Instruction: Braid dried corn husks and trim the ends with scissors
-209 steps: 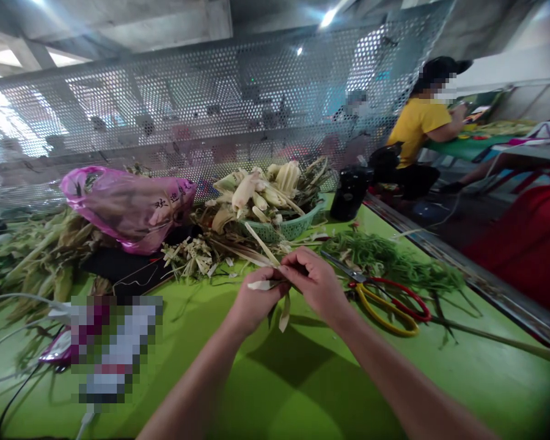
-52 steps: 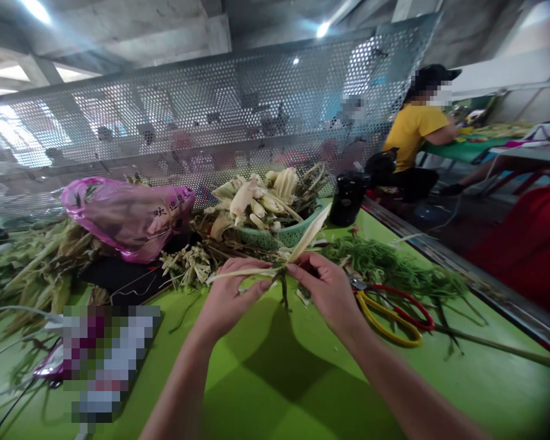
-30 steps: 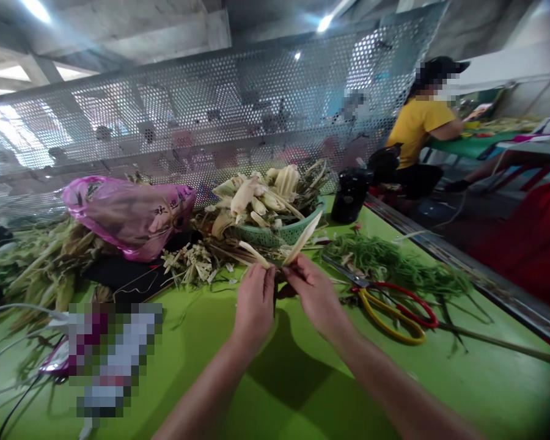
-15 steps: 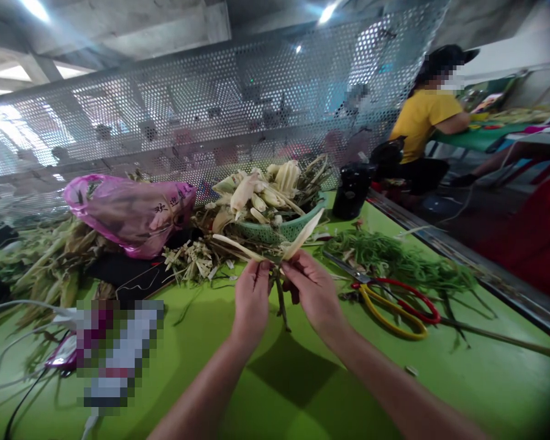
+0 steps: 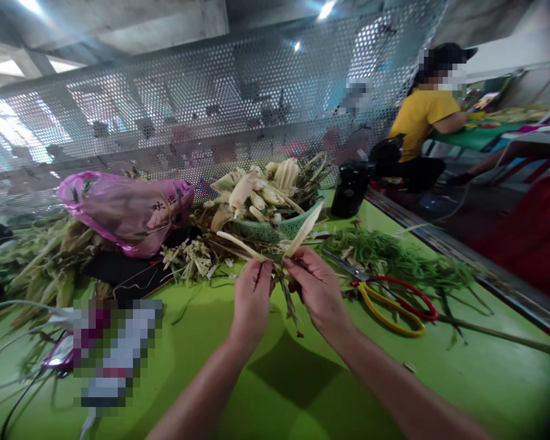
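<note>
Head view: a perforated metal screen [image 5: 238,104] spans the background, with blurred shapes behind it. Before it extends a green tabletop [image 5: 481,366]. At the upper right, beyond the table's edge, sits a co-worker in a yellow top and dark cap [image 5: 424,122], turned toward another table.

On the near table, a heap of dry husks [image 5: 50,263] lies at the left. To its right rests a pink plastic bag [image 5: 128,211], printed with dark characters. Near the middle of the far side, a green basket [image 5: 284,229] holds pale husks [image 5: 247,192], piled above its rim. A mound of green strands [image 5: 394,256] lies to the right, and a black container [image 5: 351,188] stands behind it.

Centrally, the left hand [image 5: 252,299] and the right hand [image 5: 318,287] are raised above the table, close together. Just right of the right hand lie scissors [image 5: 392,302] with one red and one yellow handle loop.

The right hand pinches a broad pale strip [image 5: 305,230], which slants up and to the right; the left hand pinches a narrow pale strip [image 5: 238,244], which slants up and to the left. Between the hands hangs a dark, frayed stem [image 5: 288,299]; which fingers secure it cannot be told.
</note>
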### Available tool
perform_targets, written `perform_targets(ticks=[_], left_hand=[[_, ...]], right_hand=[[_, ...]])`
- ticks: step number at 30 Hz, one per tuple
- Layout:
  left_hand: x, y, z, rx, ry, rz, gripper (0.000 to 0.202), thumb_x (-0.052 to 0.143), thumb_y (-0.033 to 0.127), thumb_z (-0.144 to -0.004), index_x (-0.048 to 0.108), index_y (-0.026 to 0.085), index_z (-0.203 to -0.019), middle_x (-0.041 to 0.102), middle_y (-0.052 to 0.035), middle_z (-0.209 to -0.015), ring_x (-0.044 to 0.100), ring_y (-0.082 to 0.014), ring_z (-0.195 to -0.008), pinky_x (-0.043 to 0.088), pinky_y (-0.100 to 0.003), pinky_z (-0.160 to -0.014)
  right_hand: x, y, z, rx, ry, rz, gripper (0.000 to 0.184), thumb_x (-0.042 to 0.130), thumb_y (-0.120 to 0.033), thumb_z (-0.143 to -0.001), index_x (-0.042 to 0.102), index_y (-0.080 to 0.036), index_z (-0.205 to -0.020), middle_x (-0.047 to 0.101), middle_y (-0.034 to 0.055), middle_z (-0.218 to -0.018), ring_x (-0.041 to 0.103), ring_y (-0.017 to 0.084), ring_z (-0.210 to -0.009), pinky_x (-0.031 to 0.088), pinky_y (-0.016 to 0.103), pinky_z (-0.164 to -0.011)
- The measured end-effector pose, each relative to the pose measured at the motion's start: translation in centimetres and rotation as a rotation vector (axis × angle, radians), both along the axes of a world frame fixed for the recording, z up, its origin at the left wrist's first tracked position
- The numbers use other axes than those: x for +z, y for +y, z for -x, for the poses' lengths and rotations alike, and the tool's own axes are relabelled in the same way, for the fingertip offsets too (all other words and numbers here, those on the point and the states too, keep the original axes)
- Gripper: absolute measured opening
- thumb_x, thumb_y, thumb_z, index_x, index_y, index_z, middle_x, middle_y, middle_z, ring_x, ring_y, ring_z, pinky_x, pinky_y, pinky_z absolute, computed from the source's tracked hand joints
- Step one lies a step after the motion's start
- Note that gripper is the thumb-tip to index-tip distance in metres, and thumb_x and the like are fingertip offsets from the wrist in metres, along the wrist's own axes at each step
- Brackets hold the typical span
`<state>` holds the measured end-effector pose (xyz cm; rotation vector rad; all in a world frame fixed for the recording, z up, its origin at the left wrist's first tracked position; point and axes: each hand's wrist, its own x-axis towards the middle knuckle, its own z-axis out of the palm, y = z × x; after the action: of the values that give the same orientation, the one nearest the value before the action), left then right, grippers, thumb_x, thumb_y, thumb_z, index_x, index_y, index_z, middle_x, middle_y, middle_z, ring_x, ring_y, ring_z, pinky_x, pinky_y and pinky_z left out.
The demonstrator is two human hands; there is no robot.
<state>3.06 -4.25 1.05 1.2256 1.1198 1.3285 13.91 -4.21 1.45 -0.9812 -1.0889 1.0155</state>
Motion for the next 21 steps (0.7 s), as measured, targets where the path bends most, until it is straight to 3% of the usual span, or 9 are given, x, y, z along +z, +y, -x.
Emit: perform_targets(ticks=[4,8,11,14,17,21], left_hand=[[-0.5,0.4,0.4,-0.03,-0.03,-0.007,0.03,0.054,0.046,-0.086,0.052,0.018,-0.077,0.034,0.0058,-0.063,0.028,-0.0075,-0.053,0.024,-0.021,-0.048],[-0.3,0.8,1.1,-0.122,0.076,-0.095,0.031,0.054,0.046,-0.086,0.052,0.017,-0.073,0.041,0.0043,-0.062,0.036,-0.0087,-0.057,0.03,-0.021,-0.052],[-0.3,1.3,1.5,-0.161,0.105,-0.104,0.027,0.057,0.042,-0.085,0.055,0.016,-0.076,0.048,0.0026,-0.065,0.041,-0.0095,-0.06,0.033,-0.022,-0.056],[-0.7,1.7,1.7,-0.075,0.063,-0.047,0.027,0.057,0.042,-0.085,0.056,0.016,-0.077,0.048,0.0034,-0.065,0.036,-0.0078,-0.056,0.029,-0.021,-0.052],[-1.2,1.9,1.9,0.006,-0.04,0.018,0.029,0.06,0.046,-0.082,0.057,0.017,-0.081,0.043,0.0055,-0.064,0.029,-0.0067,-0.052,0.025,-0.021,-0.048],[-1.1,1.7,1.9,0.028,-0.186,0.097,0.032,0.066,0.047,-0.078,0.062,0.017,-0.088,0.047,0.0051,-0.066,0.031,-0.0057,-0.053,0.025,-0.02,-0.049]], right_hand=[[0.1,0.1,-0.3,0.011,-0.036,-0.011,0.014,0.06,-0.035,-0.082,0.057,-0.022,-0.076,0.05,-0.0034,-0.064,0.042,0.01,-0.053,0.037,0.022,-0.048],[0.0,0.4,-1.0,0.06,-0.151,-0.018,0.017,0.059,-0.038,-0.084,0.059,-0.021,-0.083,0.048,-0.0036,-0.063,0.044,0.011,-0.052,0.035,0.022,-0.044],[0.0,0.5,-1.4,0.056,-0.235,-0.061,0.018,0.058,-0.038,-0.086,0.057,-0.021,-0.091,0.053,-0.0015,-0.071,0.048,0.012,-0.058,0.04,0.023,-0.049],[0.0,0.3,-1.5,-0.061,-0.363,-0.112,0.02,0.061,-0.037,-0.085,0.054,-0.022,-0.097,0.057,0.0008,-0.086,0.048,0.011,-0.058,0.04,0.024,-0.051],[0.0,0.0,-1.4,-0.165,-0.572,-0.223,0.015,0.061,-0.035,-0.086,0.057,-0.021,-0.084,0.055,0.0018,-0.085,0.048,0.012,-0.061,0.039,0.026,-0.055],[-0.5,-0.1,-1.0,-0.083,-0.733,-0.247,0.018,0.06,-0.035,-0.087,0.061,-0.02,-0.077,0.057,0.0027,-0.079,0.055,0.017,-0.071,0.04,0.028,-0.06]])
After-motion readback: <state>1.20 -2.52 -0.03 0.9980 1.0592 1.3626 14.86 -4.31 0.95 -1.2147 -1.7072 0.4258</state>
